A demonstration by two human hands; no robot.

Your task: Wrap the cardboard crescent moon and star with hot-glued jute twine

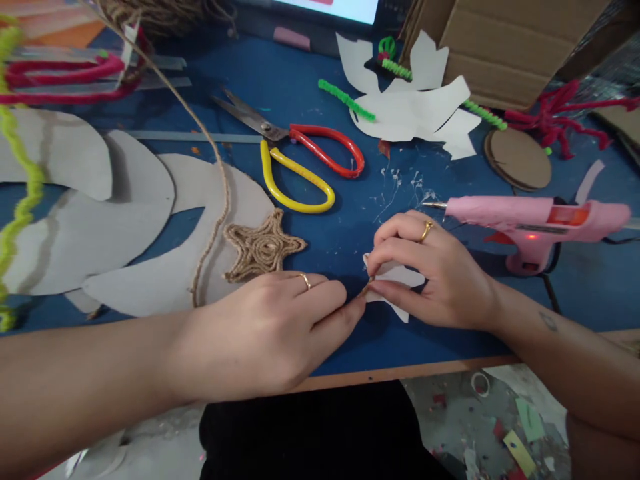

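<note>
My left hand [280,327] is closed, its fingertips pinching a short stretch of brown twine [367,289]. My right hand [435,273] meets it there, thumb and fingers pressed together on the twine at the edge of a small white paper cutout [400,275]. The cutout has pointed arms, seemingly a star, and is partly hidden by the right fingers. Just beyond my left knuckles lies a star covered in coiled twine [264,245]. A long strand of twine [220,167] runs from the ball at the top left down behind my left hand.
Scissors [273,130] with red and yellow handles lie ahead. A pink glue gun [540,217], light on, rests at the right, its nozzle near my right hand. Grey curved cutouts [135,233] cover the left. White leaf-like paper [410,110] and cardboard discs [520,158] lie farther back.
</note>
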